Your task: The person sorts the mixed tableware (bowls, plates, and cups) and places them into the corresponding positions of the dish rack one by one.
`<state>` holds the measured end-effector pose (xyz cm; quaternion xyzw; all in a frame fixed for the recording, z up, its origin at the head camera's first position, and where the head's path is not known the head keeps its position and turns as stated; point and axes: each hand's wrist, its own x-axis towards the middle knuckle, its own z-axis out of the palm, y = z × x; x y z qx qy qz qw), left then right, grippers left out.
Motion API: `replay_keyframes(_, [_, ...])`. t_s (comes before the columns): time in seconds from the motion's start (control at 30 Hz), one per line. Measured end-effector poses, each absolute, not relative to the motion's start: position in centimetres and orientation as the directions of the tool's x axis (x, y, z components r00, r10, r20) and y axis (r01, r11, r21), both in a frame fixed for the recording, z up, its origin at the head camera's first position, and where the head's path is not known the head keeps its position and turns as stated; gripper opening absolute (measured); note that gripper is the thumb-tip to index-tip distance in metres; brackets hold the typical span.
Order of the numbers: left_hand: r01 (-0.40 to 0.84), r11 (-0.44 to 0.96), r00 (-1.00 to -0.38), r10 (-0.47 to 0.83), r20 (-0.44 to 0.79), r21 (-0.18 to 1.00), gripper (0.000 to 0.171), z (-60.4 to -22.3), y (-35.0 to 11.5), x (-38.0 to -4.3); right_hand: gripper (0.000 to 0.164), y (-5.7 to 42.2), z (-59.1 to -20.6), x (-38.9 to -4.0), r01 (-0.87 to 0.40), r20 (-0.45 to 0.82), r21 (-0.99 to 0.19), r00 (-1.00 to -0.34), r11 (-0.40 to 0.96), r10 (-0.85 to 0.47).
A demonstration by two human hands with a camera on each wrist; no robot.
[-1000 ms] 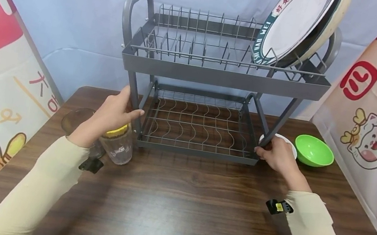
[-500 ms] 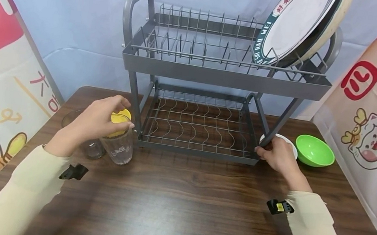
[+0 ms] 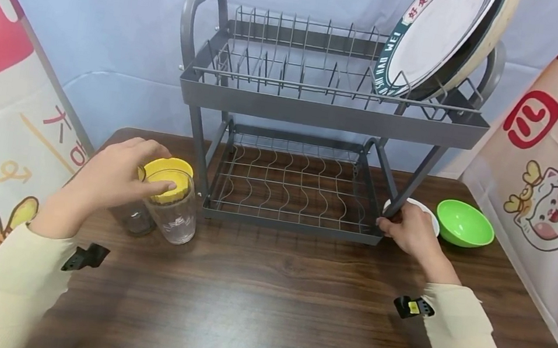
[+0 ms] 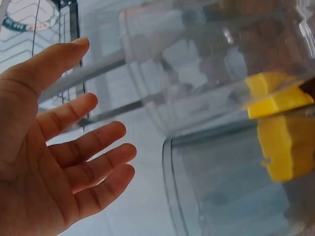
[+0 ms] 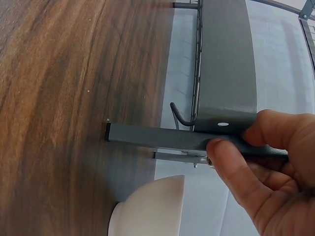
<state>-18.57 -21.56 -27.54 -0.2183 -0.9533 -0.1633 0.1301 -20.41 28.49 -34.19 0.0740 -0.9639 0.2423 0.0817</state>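
Observation:
My left hand (image 3: 108, 181) hovers over the left group of cups, fingers apart and relaxed, holding nothing. Just beside its thumb is a clear glass (image 3: 179, 225); a smoky dark glass (image 3: 136, 221) is partly covered by the hand. Behind the clear glass shows a yellow scalloped-edge piece (image 3: 167, 166). In the left wrist view the palm faces the clear glass (image 4: 197, 64), apart from it. My right hand (image 3: 413, 231) grips the front right leg (image 5: 147, 136) of the grey two-tier dish rack (image 3: 329, 116), thumb and fingers around it.
A patterned plate (image 3: 435, 36) leans in the upper tier, a cream-edged dish (image 3: 491, 46) behind it. Right of the rack stand a white bowl (image 5: 152, 206) and a green bowl (image 3: 465, 223). Printed cloths (image 3: 552, 192) flank the wooden table (image 3: 260, 313).
My left hand has let go of the rack's left leg and moved left and toward me, over the cups, uncovering the yellow piece. The right hand stays at the rack's right leg.

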Motion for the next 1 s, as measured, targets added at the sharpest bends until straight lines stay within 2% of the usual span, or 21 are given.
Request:
replay_keyframes(0.37, [0.475, 0.82, -0.853, 0.341, 0.395, 0.318, 0.045, -27.9, -24.2, -17.7, 0.017, 28.5, -34.2, -20.3, -0.171, 0.187, -0.465, -0.978, 0.869, -0.092])
replay_keyframes(0.57, [0.454, 0.802, -0.867, 0.297, 0.401, 0.388, 0.059, -29.2, -25.8, -17.8, 0.017, 28.4, -34.3, -20.3, -0.176, 0.191, -0.473, -0.977, 0.863, -0.094])
replay_keyframes(0.67, [0.413, 0.78, -0.896, 0.255, 0.364, 0.47, 0.072, -29.8, -26.8, -18.0, 0.017, 28.4, -34.3, -20.3, -0.18, 0.195, -0.477, -0.976, 0.86, -0.095])
replay_keyframes(0.83, [0.314, 0.757, -0.948, 0.218, 0.231, 0.573, 0.094, -30.6, -28.2, -18.1, 0.017, 28.4, -34.4, -20.3, -0.177, 0.193, -0.478, -0.977, 0.86, -0.093])
replay_keyframes(1.0, [0.283, 0.732, -0.959, 0.228, 0.168, 0.62, 0.102, -31.4, -29.1, -18.2, 0.017, 28.4, -34.4, -20.3, -0.172, 0.192, -0.483, -0.977, 0.859, -0.088])
